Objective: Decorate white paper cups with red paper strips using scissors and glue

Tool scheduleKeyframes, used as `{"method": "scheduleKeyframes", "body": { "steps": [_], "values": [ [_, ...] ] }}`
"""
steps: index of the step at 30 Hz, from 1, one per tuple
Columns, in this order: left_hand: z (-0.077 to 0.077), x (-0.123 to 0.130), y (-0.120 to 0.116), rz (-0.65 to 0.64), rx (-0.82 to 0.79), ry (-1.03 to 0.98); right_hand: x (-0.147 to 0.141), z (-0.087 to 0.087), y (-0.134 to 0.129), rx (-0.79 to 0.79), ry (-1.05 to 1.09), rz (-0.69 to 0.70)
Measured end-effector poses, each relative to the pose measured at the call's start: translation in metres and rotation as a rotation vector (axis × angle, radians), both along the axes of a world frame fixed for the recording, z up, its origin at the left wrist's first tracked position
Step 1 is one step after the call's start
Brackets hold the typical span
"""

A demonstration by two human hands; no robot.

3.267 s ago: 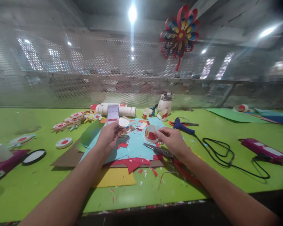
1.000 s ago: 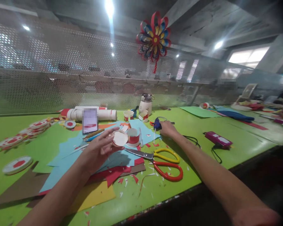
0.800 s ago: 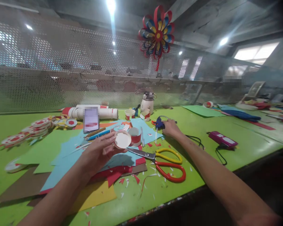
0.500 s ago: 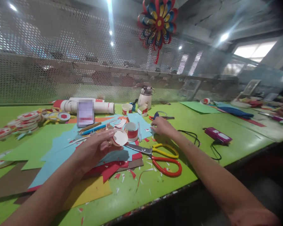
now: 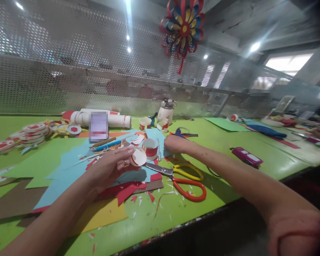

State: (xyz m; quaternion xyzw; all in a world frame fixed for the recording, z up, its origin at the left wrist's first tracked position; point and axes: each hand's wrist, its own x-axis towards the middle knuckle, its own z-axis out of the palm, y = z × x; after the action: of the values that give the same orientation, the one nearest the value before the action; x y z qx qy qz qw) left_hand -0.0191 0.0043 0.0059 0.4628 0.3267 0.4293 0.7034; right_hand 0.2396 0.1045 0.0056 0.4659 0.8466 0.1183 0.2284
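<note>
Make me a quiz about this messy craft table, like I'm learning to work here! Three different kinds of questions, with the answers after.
1. True or false: the big scissors have one yellow handle and one red handle.
2. Which of the person's hands holds the small round white piece? A) right B) left
3. Fill in: the bottle with the dark lid stands on a ____ tabletop.

Key: 1. True. 2. B, the left hand. 3. Green.

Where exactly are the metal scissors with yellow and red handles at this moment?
In the head view, the metal scissors lie just right of centre, nearer the camera than the red-and-white paper cup, their blades pointing toward the left hand.
</note>
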Motion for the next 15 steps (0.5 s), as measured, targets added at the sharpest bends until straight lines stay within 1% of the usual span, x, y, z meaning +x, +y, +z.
{"method": "scheduleKeyframes", "body": {
  "steps": [4, 8, 12, 15],
  "values": [
    [-0.001, -0.001, 0.0, -0.026, 0.026, -0.009, 0.002, -0.004, 0.002, -0.002, -0.013, 0.063],
    [0.0, -0.002, -0.002, -0.031, 0.041, -0.006, 0.008, -0.008, 0.005, 0.006, 0.004, 0.065],
    [0.001, -0.002, -0.001, -0.026, 0.047, -0.003, 0.011, -0.012, 0.008, 0.025, 0.097, 0.043],
    [0.0, -0.002, 0.001, -0.033, 0.054, -0.008, 0.014, -0.006, 0.008, 0.038, 0.223, 0.025]
  ]
}}
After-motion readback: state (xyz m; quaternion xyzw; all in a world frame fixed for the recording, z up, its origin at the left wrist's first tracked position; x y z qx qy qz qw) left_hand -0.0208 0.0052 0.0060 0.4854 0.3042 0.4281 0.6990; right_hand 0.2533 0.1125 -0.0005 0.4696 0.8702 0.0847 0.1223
